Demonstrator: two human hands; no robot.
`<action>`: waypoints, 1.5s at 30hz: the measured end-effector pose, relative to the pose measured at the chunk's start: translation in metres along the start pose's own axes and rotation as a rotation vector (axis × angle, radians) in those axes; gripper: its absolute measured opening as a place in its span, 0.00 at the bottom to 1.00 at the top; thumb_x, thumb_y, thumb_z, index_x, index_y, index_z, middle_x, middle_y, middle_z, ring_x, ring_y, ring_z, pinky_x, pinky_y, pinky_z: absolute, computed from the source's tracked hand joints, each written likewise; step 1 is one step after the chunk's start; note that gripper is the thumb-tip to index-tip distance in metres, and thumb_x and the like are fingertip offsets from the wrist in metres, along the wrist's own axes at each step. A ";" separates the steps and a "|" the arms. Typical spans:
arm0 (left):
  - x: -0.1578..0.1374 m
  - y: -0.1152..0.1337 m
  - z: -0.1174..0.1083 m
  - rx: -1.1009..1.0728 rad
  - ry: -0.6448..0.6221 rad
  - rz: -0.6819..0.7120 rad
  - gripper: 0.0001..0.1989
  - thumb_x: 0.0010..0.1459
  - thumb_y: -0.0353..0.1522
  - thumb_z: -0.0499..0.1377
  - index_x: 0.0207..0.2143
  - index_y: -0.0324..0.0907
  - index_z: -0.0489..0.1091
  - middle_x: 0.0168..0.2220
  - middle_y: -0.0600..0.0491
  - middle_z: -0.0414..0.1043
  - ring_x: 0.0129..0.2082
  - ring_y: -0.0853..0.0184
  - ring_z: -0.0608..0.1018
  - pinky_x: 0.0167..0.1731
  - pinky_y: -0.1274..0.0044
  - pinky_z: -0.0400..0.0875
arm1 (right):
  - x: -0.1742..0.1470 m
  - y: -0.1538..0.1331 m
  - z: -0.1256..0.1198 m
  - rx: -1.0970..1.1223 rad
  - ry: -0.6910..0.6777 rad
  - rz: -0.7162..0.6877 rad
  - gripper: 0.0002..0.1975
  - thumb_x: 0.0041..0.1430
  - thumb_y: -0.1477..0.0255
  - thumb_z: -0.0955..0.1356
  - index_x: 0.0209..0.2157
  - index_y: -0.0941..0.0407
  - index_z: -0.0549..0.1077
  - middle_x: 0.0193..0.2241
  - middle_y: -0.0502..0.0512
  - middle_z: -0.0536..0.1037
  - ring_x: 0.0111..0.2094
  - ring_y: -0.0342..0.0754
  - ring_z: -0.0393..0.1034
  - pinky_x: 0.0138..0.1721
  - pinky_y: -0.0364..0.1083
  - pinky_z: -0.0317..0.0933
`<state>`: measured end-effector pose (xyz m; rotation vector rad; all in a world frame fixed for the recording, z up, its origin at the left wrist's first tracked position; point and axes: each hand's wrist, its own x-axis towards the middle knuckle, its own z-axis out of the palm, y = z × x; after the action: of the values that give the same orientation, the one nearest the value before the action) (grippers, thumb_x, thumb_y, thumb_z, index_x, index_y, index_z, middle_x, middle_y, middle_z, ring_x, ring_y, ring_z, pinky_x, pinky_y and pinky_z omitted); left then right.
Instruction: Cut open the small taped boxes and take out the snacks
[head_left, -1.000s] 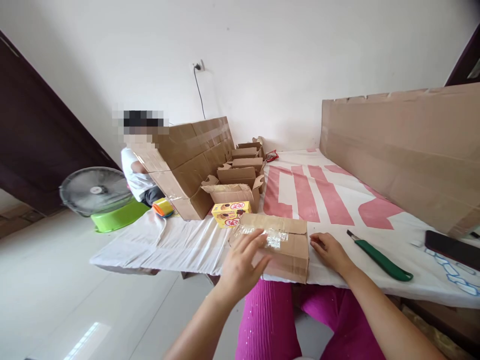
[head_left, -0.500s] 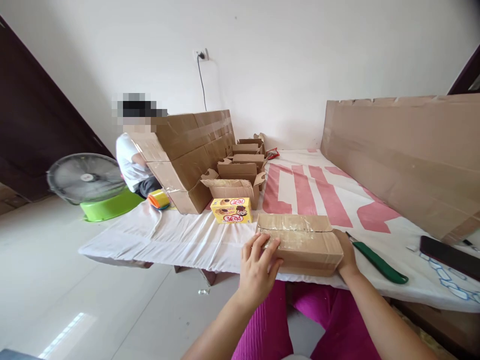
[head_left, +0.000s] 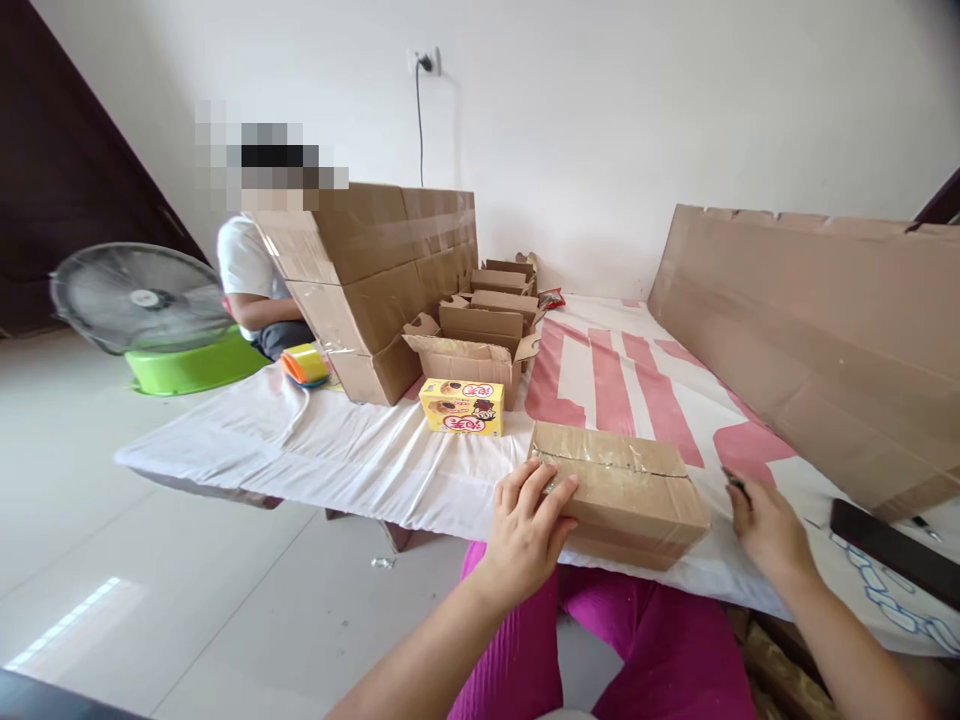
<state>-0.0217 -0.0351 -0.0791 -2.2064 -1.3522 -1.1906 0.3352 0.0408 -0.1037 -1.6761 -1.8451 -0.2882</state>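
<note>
A taped brown cardboard box (head_left: 611,465) lies at the table's front edge, with a dark slit line along its top. My left hand (head_left: 532,515) grips its left end, fingers over the top and thumb at the front side. To the right of the box, apart from it, my right hand (head_left: 772,530) is closed around a green utility knife (head_left: 735,482). Only a small front part of the knife shows; the palm and fingers hide the handle. Just beyond the box, to the left, stands a yellow printed snack box (head_left: 463,407).
Open cardboard boxes (head_left: 480,320) line up behind the snack box, beside stacked closed cartons (head_left: 367,290). A black phone (head_left: 892,550) lies at the right, near a large cardboard panel (head_left: 810,340). Another person (head_left: 259,275) sits behind the cartons, near a fan (head_left: 146,298).
My right hand has left the box's right end, moved right and taken hold of the green knife that lay on the cloth. My left hand stays on the box; the view has shifted.
</note>
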 end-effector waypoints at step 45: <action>-0.004 -0.002 0.003 0.007 0.014 -0.005 0.20 0.62 0.33 0.57 0.56 0.46 0.65 0.54 0.46 0.68 0.59 0.53 0.64 0.56 0.61 0.65 | 0.053 -0.139 -0.116 -0.547 -0.577 -0.623 0.33 0.53 0.88 0.58 0.58 0.51 0.68 0.35 0.58 0.79 0.32 0.50 0.75 0.25 0.45 0.59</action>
<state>-0.0231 -0.0348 -0.0841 -2.1866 -1.3552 -1.1989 0.2368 -0.0026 0.0511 -1.5619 -2.9248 -0.6670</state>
